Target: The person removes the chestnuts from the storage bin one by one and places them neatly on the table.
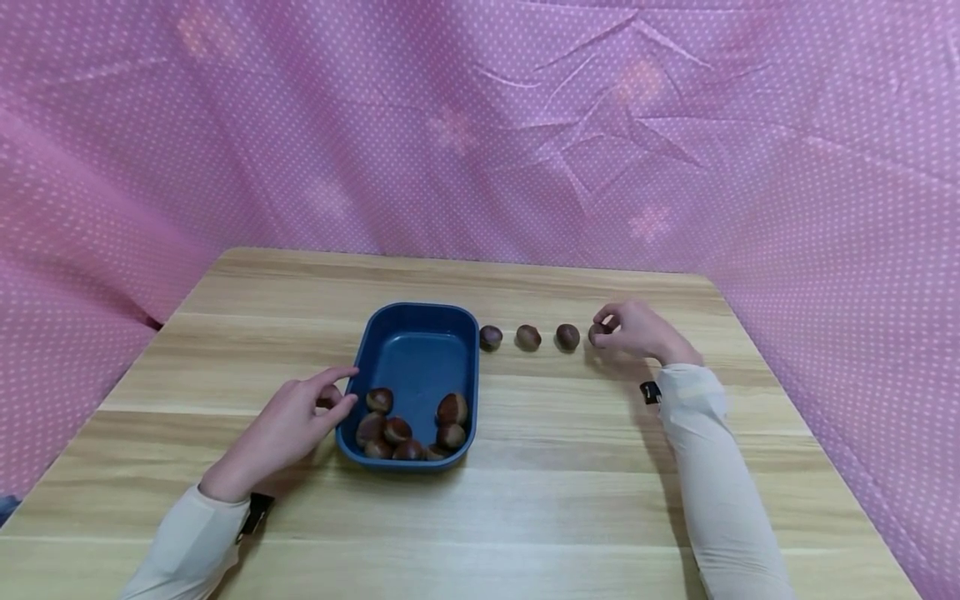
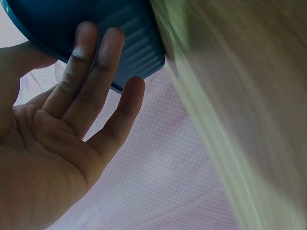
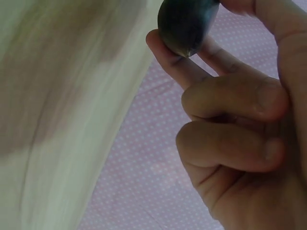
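Observation:
A dark blue tray point(image 1: 422, 307) sits mid-table with several brown chestnuts point(image 1: 395, 430) heaped at its near end. My left hand point(image 1: 339, 393) lies beside the tray's left wall. In the left wrist view its straight fingers point(image 2: 76, 62) touch the tray point(image 2: 48, 19), and the palm is empty. Three chestnuts point(image 1: 528, 337) stand in a row on the table right of the tray. At the row's right end my right hand point(image 1: 606, 327) pinches a fourth chestnut point(image 1: 597, 334) low over the table. The right wrist view shows this chestnut point(image 3: 184, 21) between thumb and fingertip.
The wooden table point(image 1: 562, 500) is enclosed at the back and both sides by a pink dotted cloth point(image 1: 480, 125). Bare wood lies in front of the tray and between my two arms.

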Demonstrator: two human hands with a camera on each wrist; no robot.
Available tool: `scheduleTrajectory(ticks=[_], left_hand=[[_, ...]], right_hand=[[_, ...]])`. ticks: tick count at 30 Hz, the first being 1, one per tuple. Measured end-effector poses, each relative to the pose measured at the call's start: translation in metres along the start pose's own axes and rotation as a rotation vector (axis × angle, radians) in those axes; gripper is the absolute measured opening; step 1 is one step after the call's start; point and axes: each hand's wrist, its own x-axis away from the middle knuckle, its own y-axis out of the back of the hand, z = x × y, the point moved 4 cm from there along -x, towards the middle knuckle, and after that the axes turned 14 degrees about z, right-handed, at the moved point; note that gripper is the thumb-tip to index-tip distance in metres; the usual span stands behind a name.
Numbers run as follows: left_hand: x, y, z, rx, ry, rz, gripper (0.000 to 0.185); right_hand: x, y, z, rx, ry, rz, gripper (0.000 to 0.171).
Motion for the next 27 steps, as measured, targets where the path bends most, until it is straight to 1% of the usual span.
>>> scheduleTrajectory(ticks=[10, 16, 23, 27], left_hand=[[0.0003, 0.0014, -0.0002, -0.007, -0.003, -0.003, 0.043], [0.0006, 0.0009, 0.0002, -0.011, -0.005, -0.008, 0.042], [0.0006, 0.0005, 0.0011, -0.004, -0.008, -0.008, 0.042], [0.0002, 0.0006, 0.001, 0.002, -0.005, -0.005, 0.042]], right_hand=[[-0.0018, -0.0064, -0.0009, 0.007, -0.019, 0.009, 0.034], [-0.0019, -0.0054, -0.0007, 0.03, -0.025, 0.018, 0.04], [0.0017, -0.0042, -0.0035, 0.01, -0.053, 0.032, 0.045], [0.0021, -0.0026, -0.0044, 0.016, -0.055, 0.029, 0.046]])
